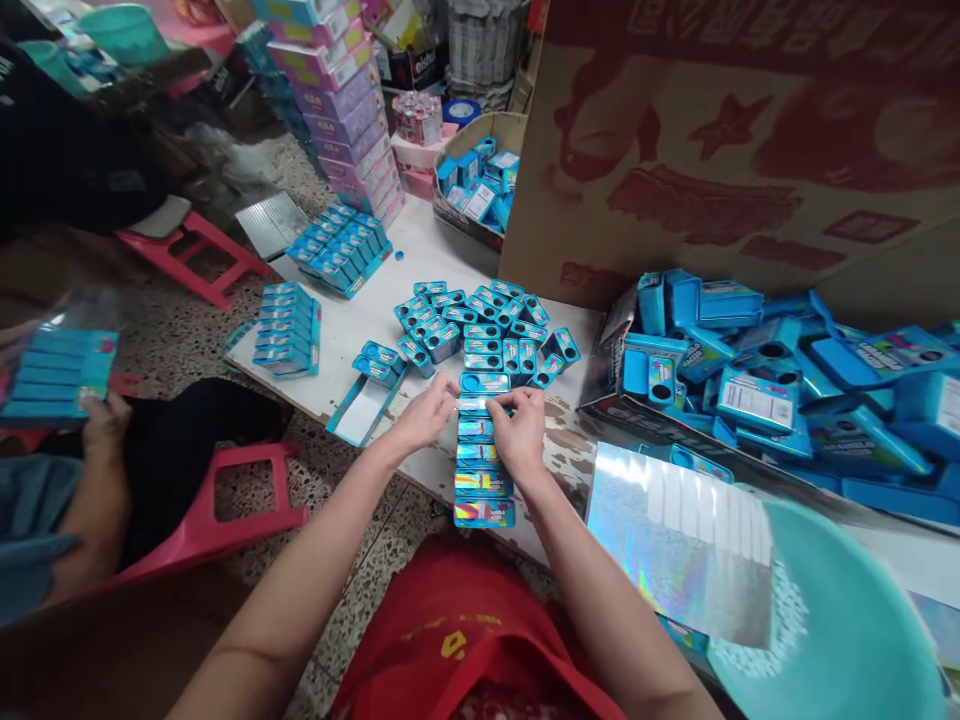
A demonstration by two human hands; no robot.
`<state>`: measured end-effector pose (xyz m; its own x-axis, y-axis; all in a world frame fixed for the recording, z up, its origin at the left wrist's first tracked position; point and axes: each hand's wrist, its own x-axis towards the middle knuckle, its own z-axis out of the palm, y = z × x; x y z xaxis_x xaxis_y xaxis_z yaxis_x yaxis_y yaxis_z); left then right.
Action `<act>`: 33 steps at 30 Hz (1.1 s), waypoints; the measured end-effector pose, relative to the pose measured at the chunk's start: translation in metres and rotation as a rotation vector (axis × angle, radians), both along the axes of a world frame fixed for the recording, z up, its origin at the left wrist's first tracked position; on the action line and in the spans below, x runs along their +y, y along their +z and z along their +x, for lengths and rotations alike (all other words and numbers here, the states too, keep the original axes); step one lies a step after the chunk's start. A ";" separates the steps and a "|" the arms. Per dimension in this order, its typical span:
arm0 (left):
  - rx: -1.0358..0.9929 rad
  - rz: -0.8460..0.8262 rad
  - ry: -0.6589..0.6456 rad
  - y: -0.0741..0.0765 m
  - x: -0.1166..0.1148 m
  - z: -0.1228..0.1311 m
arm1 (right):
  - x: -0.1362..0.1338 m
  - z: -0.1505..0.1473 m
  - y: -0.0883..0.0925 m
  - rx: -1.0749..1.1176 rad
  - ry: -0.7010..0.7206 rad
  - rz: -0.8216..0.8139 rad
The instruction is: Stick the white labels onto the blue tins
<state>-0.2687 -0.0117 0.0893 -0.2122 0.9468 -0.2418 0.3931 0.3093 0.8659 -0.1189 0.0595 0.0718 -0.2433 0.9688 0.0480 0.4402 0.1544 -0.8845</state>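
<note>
In the head view, a shiny strip (472, 404) lies over a column of blue boxes (484, 485) on the worktop (424, 250), between left hand (429, 412) and right hand (520, 430). Both grips are narrow at its ends; pinching or pressing, I cannot tell. Forearms converge forward.

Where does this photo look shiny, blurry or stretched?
Head view: rainbow glare on the silvery sheet and on the nearest boxes in the row of blue boxes; head view: the co-worker's hand at the left looks soft; head view: the teal basin appears stretched toward the lower-right corner.
</note>
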 end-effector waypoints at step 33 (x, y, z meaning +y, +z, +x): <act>0.311 -0.284 -0.283 0.024 0.108 0.198 | 0.020 0.205 0.008 -0.509 0.136 0.660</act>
<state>-0.0706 0.0965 0.1129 -0.0599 0.8838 -0.4640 0.7213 0.3597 0.5919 0.0857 0.0794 0.0803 -0.5012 0.7412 0.4465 0.7008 0.6504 -0.2931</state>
